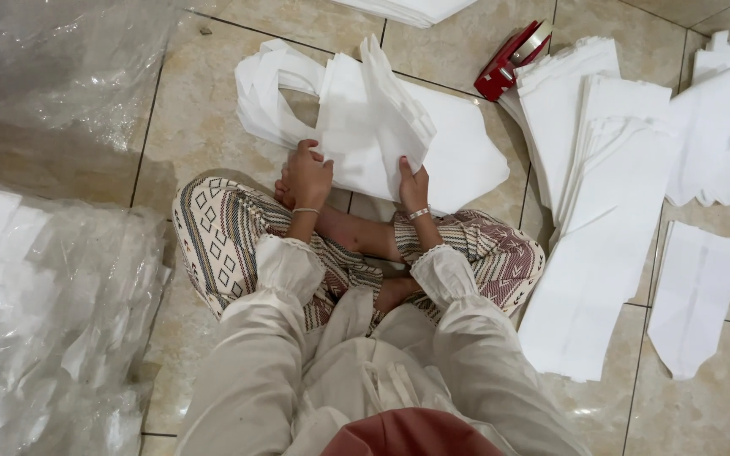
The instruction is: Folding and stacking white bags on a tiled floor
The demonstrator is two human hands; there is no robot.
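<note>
Sitting cross-legged on the tiled floor (213, 110), the person is gripping a folded bundle of white bags (369, 139) in front of the knees, and everything else is lying around that bundle. Far to its left, clear plastic wrapping (52, 287) is slumping on the floor; something white is showing through it, but whether those are more bags is not clear. At the bundle's lower left edge, the left hand (308, 176) is curling closed over the fabric. At its lower right edge, the right hand (413, 184) is pinching the bundle, fingers behind it and thumb in front. Under and beyond the bundle, more white bags (458, 156) are spreading flat. Up and right of it, a red tape dispenser (513, 57) is resting beside a long stacked row of bags (593, 236). Judging by those stacks, much sorting is already looking done, while loose bags (720, 135) further right are waiting.
</note>
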